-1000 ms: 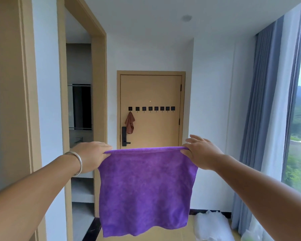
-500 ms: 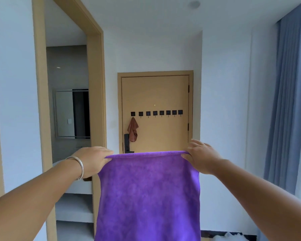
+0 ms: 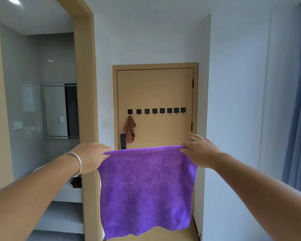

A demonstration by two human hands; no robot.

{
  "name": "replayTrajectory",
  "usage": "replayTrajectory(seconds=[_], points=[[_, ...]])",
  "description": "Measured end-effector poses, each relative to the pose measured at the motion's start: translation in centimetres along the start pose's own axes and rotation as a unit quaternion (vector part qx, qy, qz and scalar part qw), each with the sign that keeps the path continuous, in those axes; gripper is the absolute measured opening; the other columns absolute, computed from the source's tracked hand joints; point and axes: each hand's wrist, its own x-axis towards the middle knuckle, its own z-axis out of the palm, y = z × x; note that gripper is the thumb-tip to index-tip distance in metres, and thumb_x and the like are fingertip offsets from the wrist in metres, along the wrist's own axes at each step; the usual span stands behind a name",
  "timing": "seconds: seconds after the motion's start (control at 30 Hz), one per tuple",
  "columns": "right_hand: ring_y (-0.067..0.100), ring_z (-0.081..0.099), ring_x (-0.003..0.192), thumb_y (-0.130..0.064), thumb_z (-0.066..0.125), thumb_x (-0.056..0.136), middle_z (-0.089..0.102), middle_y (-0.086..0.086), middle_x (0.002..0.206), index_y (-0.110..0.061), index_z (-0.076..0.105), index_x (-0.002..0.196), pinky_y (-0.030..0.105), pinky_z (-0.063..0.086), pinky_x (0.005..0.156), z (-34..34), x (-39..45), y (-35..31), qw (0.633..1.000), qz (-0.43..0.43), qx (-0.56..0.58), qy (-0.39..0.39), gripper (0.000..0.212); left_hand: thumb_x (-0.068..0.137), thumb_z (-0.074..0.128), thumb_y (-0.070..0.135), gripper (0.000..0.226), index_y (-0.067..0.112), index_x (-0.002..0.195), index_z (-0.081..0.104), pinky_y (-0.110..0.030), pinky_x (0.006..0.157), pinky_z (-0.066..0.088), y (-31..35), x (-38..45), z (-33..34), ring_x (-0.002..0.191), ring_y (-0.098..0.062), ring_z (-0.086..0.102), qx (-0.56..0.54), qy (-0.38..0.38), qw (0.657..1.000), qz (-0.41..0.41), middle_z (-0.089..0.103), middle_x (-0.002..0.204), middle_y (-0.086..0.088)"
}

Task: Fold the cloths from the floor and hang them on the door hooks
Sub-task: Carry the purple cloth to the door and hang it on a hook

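Purple microfibre cloth (image 3: 146,190) hangs flat in front of you, held by its top edge at chest height between both outstretched arms. Your left hand (image 3: 91,158), with a silver bangle (image 3: 76,164) on the wrist, pinches the top left corner with curled fingers. Your right hand (image 3: 201,151) pinches the top right corner, its fingers bent over the hem. Ahead stands the tan wooden door (image 3: 155,87) with a row of eight black square hooks (image 3: 156,111). A brown cloth (image 3: 129,129) hangs from the leftmost hook, just beside the black door handle (image 3: 122,141).
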Motion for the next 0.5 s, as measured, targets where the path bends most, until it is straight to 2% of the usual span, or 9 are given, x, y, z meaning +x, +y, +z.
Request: replayTrajectory(seconds=[0.3, 0.5], points=[[0.016, 0.019, 0.144, -0.051, 0.02, 0.102, 0.047, -0.009, 0.138, -0.033, 0.053, 0.13, 0.039, 0.025, 0.114, 6.7, 13.6, 1.7, 1.0, 0.016, -0.014, -0.008, 0.047, 0.101, 0.033, 0.038, 0.029, 0.031, 0.078, 0.049, -0.021, 0.064, 0.042, -7.4, 12.7, 6.6, 0.075, -0.009, 0.054, -0.015, 0.015, 1.0, 0.011, 0.056, 0.079, 0.012], [0.016, 0.02, 0.144, -0.052, 0.021, 0.101, 0.047, -0.009, 0.137, -0.033, 0.053, 0.131, 0.038, 0.027, 0.113, 10.4, 23.8, 1.9, 1.0, 0.019, -0.024, -0.001, 0.047, 0.101, 0.033, 0.035, 0.03, 0.029, 0.076, 0.048, -0.033, 0.072, 0.052, -14.2, 21.6, 10.6, 0.074, -0.01, 0.054, -0.031, 0.025, 0.999, 0.005, 0.056, 0.077, 0.01]])
